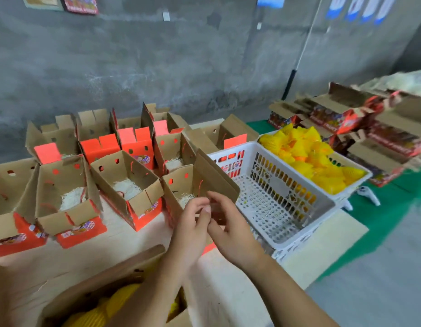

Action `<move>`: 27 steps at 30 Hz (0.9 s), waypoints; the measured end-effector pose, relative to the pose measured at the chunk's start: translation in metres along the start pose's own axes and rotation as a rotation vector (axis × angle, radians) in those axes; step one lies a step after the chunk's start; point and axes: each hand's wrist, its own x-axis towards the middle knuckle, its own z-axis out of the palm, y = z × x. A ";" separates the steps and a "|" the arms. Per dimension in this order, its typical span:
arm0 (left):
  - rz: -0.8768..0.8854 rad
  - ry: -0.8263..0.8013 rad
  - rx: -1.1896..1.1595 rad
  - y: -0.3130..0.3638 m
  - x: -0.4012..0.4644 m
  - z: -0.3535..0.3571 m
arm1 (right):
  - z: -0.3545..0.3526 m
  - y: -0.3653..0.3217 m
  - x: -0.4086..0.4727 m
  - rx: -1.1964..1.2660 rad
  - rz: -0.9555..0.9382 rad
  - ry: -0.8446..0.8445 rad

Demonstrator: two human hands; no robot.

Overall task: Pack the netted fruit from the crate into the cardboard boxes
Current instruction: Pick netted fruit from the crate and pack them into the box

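Hands meeting over an open cardboard box beside an empty white crate.

Netted fruit (306, 159), yellow foam-mesh bundles too jumbled to show any long axis, fills the far white perforated plastic crate (355, 185); the near white crate (285, 208) holds none. More yellow netting shows in a brown carton (124, 291) at the bottom edge, partly hidden by the forearms. Left hand (193, 220) and right hand (230, 223) touch at the fingertips, fingers curled, above the nearest cardboard box (181, 185); whether they pinch anything is blurred, so I cannot tell. Cardboard boxes (124, 175), red outside and brown inside with upright flaps, stand in rows on the bench (143, 241), several lined with pale shredded straw. Flattened red boxes (346, 119) are stacked further right, smeared by motion blur.
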 end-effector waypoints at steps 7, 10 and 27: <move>-0.002 -0.091 -0.036 0.015 0.079 0.146 | -0.131 0.068 0.049 0.004 0.050 0.157; -0.015 -0.124 -0.002 0.013 0.115 0.210 | -0.188 0.108 0.077 0.013 0.050 0.157; -0.223 -0.139 0.178 -0.012 0.272 0.414 | -0.424 0.306 0.264 -0.719 0.330 0.129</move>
